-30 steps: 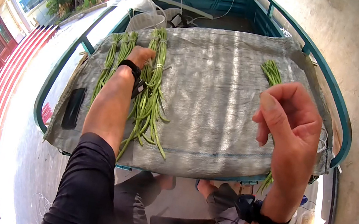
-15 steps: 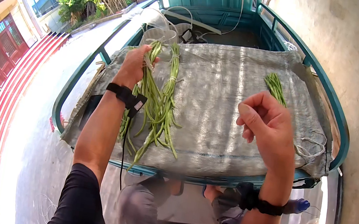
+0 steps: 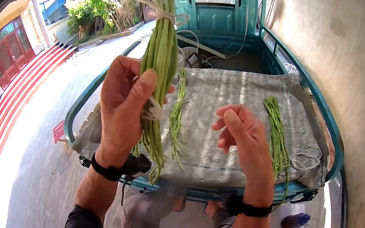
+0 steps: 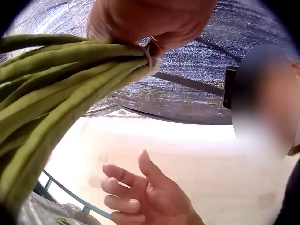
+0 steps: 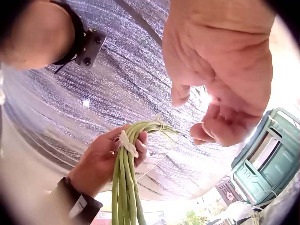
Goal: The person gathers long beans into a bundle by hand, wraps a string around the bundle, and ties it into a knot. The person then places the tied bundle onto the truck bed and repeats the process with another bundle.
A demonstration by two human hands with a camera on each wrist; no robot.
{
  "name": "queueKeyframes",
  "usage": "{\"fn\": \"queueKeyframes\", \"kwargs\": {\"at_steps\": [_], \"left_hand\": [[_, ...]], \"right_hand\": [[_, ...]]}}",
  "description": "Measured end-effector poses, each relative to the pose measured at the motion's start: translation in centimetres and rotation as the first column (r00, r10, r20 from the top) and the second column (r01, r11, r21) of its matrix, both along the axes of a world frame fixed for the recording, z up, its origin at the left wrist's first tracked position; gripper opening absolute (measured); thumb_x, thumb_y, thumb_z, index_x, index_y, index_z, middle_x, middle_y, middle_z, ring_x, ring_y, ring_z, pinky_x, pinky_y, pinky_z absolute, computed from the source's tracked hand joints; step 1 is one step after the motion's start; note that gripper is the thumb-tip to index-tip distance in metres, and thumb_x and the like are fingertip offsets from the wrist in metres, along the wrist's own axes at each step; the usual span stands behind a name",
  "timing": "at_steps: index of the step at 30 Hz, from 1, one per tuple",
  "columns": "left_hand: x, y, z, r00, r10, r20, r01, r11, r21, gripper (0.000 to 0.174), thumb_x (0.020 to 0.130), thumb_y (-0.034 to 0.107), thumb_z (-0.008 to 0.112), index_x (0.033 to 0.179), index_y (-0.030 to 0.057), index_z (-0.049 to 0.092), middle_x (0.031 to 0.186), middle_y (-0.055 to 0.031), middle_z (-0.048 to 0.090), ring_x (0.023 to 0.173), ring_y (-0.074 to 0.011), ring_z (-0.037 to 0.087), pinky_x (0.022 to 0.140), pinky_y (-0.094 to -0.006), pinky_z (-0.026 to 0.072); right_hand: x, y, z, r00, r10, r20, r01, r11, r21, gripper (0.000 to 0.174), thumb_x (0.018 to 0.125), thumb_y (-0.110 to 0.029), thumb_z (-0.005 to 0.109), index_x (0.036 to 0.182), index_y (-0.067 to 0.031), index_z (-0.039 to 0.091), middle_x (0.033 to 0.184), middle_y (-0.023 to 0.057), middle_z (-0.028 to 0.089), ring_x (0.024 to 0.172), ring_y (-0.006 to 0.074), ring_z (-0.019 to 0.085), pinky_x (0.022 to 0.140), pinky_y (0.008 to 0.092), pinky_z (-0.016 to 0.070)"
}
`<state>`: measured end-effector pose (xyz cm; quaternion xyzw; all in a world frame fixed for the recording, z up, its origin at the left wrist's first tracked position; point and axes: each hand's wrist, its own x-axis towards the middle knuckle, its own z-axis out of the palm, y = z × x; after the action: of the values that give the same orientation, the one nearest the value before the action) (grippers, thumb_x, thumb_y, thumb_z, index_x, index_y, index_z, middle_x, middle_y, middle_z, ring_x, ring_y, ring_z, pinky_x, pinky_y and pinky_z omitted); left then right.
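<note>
A bundle of long green beans (image 3: 160, 57), tied with pale string near its top and again lower down, is held up in my left hand (image 3: 123, 104), thumb across its front. In the left wrist view the beans (image 4: 61, 79) fan out from the string beside the left hand (image 4: 150, 21). My right hand (image 3: 246, 134) is raised with fingers loosely bent, holding nothing, a short way right of the bundle. On the grey sheet (image 3: 220, 120) lie one tied bundle (image 3: 176, 108) behind the left hand's beans and another bundle (image 3: 278, 135) at the right.
Teal rails (image 3: 311, 77) run round the cart bed. A white cord (image 3: 304, 162) lies at the sheet's right edge. Below the front edge stands a dark bottle with a blue cap (image 3: 295, 221). Red-edged steps (image 3: 18, 86) and a pink stool (image 3: 59, 132) are at the left.
My left hand has lifted a bundle off the sheet and brought it up and closer to the head camera. The right hand has moved left. The head view has tilted upward.
</note>
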<state>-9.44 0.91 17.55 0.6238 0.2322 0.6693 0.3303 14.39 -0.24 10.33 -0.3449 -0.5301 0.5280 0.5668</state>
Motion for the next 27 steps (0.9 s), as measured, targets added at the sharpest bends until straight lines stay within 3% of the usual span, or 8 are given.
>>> {"fn": "queueKeyframes", "kwargs": {"at_steps": [3, 4, 7, 12, 15, 20, 25, 27], "left_hand": [[2.9, -4.2, -1.5, 0.996, -0.085, 0.01, 0.085, 0.996, -0.006, 0.029, 0.103, 0.02, 0.072, 0.109, 0.0045, 0.049, 0.109, -0.0095, 0.062, 0.089, -0.0188, 0.071, 0.077, -0.0315, 0.0617], [3.9, -5.4, -2.5, 0.992, -0.125, 0.032, 0.126, 0.992, -0.028, 0.031, 0.102, 0.019, 0.075, 0.108, 0.0042, 0.048, 0.111, -0.0101, 0.06, 0.092, -0.0197, 0.071, 0.076, -0.0313, 0.0618], [7.5, -8.2, -5.2, 0.969, -0.239, 0.068, 0.245, 0.966, -0.083, 0.029, 0.096, 0.001, 0.074, 0.11, 0.004, 0.049, 0.111, -0.0085, 0.06, 0.102, -0.016, 0.062, 0.091, -0.0291, 0.0525], [9.5, -9.2, -8.7, 0.954, -0.296, -0.039, 0.266, 0.902, -0.34, 0.034, 0.095, 0.0, 0.077, 0.114, 0.0025, 0.049, 0.112, -0.0072, 0.061, 0.102, -0.0156, 0.066, 0.087, -0.03, 0.0584], [9.0, -8.1, -9.2, 0.915, -0.403, -0.028, 0.342, 0.809, -0.478, 0.044, 0.095, 0.003, 0.078, 0.125, 0.0013, 0.046, 0.119, -0.009, 0.06, 0.109, -0.0161, 0.067, 0.09, -0.0326, 0.0592], [9.1, -4.9, -8.7, 0.84, -0.542, 0.019, 0.516, 0.787, -0.337, 0.064, 0.101, 0.014, 0.074, 0.149, -0.0019, 0.034, 0.142, -0.0128, 0.053, 0.118, -0.0173, 0.064, 0.099, -0.033, 0.0535], [6.8, -2.3, -7.5, 0.761, -0.621, -0.189, 0.448, 0.713, -0.54, 0.065, 0.11, 0.043, 0.06, 0.15, -0.0062, 0.045, 0.131, -0.0122, 0.063, 0.114, -0.0204, 0.063, 0.096, -0.0353, 0.0509], [7.0, -2.5, -6.8, 0.783, -0.544, -0.303, 0.397, 0.811, -0.43, 0.062, 0.111, 0.052, 0.055, 0.138, -0.0042, 0.056, 0.117, -0.0137, 0.067, 0.106, -0.0234, 0.064, 0.091, -0.0358, 0.051]], "right_hand": [[-0.7, -0.6, 0.9, 0.992, 0.087, -0.086, -0.068, 0.976, 0.207, 0.053, 0.109, -0.048, 0.061, 0.131, -0.0001, 0.064, 0.106, 0.0079, 0.073, 0.093, 0.0109, 0.068, 0.08, 0.0275, 0.0537], [-0.8, -1.2, 1.5, 0.974, 0.168, -0.154, -0.127, 0.961, 0.245, 0.06, 0.11, -0.051, 0.055, 0.137, 0.0019, 0.061, 0.111, 0.0097, 0.073, 0.11, 0.0164, 0.067, 0.095, 0.0329, 0.0517], [-1.3, -3.6, 2.9, 0.908, 0.226, -0.352, -0.142, 0.958, 0.249, 0.06, 0.11, -0.051, 0.054, 0.139, 0.0017, 0.061, 0.113, 0.0103, 0.072, 0.111, 0.0185, 0.067, 0.096, 0.0345, 0.0523], [1.7, -3.9, 3.0, 0.986, 0.076, -0.151, -0.06, 0.993, 0.105, 0.039, 0.102, -0.022, 0.074, 0.132, 0.0014, 0.064, 0.103, 0.0069, 0.074, 0.097, 0.0136, 0.069, 0.09, 0.0279, 0.0532], [2.5, -3.4, 2.5, 0.996, 0.055, -0.073, -0.045, 0.991, 0.122, 0.038, 0.1, -0.019, 0.074, 0.129, 0.0034, 0.066, 0.101, 0.0115, 0.073, 0.094, 0.0193, 0.071, 0.09, 0.0318, 0.0558], [1.8, -3.2, 2.5, 0.982, 0.102, -0.159, -0.09, 0.992, 0.083, 0.039, 0.101, -0.018, 0.074, 0.132, 0.0024, 0.064, 0.108, 0.0073, 0.075, 0.101, 0.0142, 0.071, 0.094, 0.0288, 0.0542], [1.6, -1.8, 1.1, 0.983, 0.132, -0.128, -0.119, 0.987, 0.109, 0.045, 0.102, -0.016, 0.074, 0.142, 0.0017, 0.062, 0.123, 0.0078, 0.076, 0.108, 0.0126, 0.07, 0.096, 0.029, 0.0551], [1.5, -1.4, 0.5, 0.981, 0.148, -0.124, -0.137, 0.987, 0.088, 0.045, 0.103, -0.02, 0.074, 0.141, 0.0016, 0.064, 0.128, 0.0088, 0.075, 0.111, 0.0127, 0.07, 0.098, 0.0287, 0.0544]]}}
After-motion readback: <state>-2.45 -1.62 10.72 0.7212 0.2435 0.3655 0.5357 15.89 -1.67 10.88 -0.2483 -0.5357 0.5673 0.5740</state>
